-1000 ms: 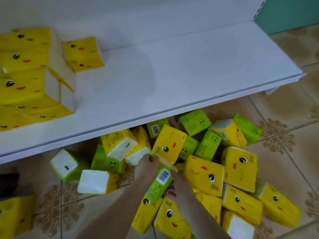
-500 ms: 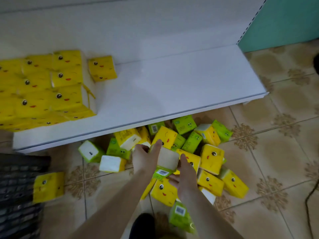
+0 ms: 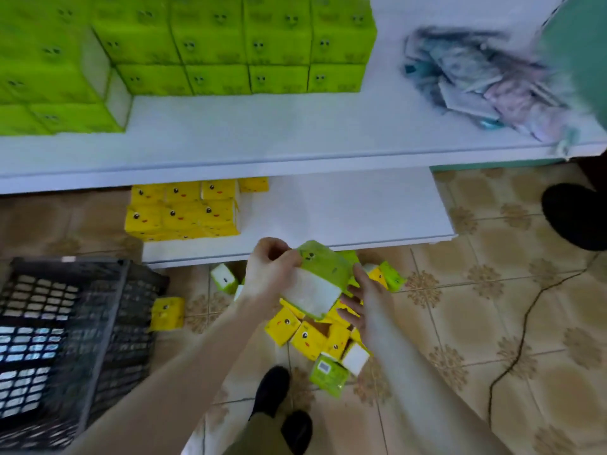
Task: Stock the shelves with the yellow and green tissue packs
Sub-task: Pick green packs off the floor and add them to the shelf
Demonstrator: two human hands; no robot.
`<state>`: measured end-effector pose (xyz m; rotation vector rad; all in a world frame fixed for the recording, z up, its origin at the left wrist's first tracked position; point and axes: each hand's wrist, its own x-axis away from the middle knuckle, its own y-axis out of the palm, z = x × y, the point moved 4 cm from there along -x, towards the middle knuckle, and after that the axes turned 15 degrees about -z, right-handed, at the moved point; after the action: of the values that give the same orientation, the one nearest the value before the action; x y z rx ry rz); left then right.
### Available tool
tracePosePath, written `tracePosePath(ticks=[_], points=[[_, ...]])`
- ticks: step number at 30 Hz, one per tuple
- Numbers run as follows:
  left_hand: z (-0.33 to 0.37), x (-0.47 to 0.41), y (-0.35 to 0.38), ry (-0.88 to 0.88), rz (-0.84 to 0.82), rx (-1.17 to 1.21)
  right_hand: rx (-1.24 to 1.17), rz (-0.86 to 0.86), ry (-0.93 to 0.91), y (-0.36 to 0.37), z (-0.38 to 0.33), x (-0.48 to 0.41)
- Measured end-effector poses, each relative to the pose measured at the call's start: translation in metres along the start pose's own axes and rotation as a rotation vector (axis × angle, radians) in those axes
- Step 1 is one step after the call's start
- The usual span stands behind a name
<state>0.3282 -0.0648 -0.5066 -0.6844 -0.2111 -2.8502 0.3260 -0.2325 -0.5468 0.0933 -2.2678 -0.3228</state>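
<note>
The upper shelf (image 3: 295, 139) spans the top of the frame, with a pack stack (image 3: 210, 44) at upper left and a blurred bundle (image 3: 486, 83) at upper right. The lower shelf (image 3: 345, 211) lies below it at centre, a smaller stack (image 3: 184, 211) on its left end. A crate (image 3: 75, 339) stands at lower left. Loose packs (image 3: 308, 339) lie on the floor in front of the lower shelf, beneath the pack (image 3: 315, 284) between my left grip (image 3: 269, 270) and right grip (image 3: 368, 303).

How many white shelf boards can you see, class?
2: the upper shelf carrying green packs, and the lower shelf carrying yellow packs. Others may lie out of view.

Bare left hand (image 3: 271, 272) and right hand (image 3: 369, 305) on bare forearms (image 3: 197, 356), olive trousers (image 3: 258, 435), black shoes (image 3: 271, 387).
</note>
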Motion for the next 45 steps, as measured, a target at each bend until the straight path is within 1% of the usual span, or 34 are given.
tracePosePath(ticks=[2,5,8,10,13,16,18,23,26,32,37,41,45], points=[[0.028,0.021,-0.008,0.062,-0.063,0.021,0.020,-0.093,0.037,0.012,-0.017,0.024],[0.066,0.046,-0.020,0.141,-0.132,0.101,-0.024,-0.249,0.078,0.039,-0.042,0.055],[0.102,0.069,-0.035,0.232,-0.094,0.112,-0.023,-0.310,0.021,0.071,-0.071,0.077],[0.119,0.078,-0.050,0.260,-0.011,0.092,-0.018,-0.318,-0.037,0.090,-0.086,0.086],[0.128,0.084,-0.070,0.198,0.061,0.103,-0.047,-0.328,-0.118,0.115,-0.103,0.092],[0.133,0.089,-0.088,0.095,0.051,0.147,-0.101,-0.334,-0.169,0.146,-0.117,0.096],[0.139,0.088,-0.098,0.062,0.039,0.206,-0.128,-0.330,-0.189,0.166,-0.123,0.095],[0.157,0.071,-0.127,0.070,0.060,0.298,-0.157,-0.323,-0.181,0.209,-0.129,0.082],[0.168,0.057,-0.151,0.080,0.087,0.304,-0.153,-0.318,-0.153,0.231,-0.129,0.068],[0.183,0.026,-0.187,0.083,0.042,0.210,-0.081,-0.284,-0.128,0.266,-0.133,0.040],[0.191,-0.004,-0.213,0.071,0.039,0.159,0.014,-0.308,-0.137,0.286,-0.141,0.018],[0.193,-0.022,-0.228,0.046,0.016,0.181,0.132,-0.344,-0.166,0.297,-0.146,0.002],[0.185,-0.039,-0.238,0.018,0.054,0.213,0.148,-0.318,-0.177,0.307,-0.144,-0.016]])
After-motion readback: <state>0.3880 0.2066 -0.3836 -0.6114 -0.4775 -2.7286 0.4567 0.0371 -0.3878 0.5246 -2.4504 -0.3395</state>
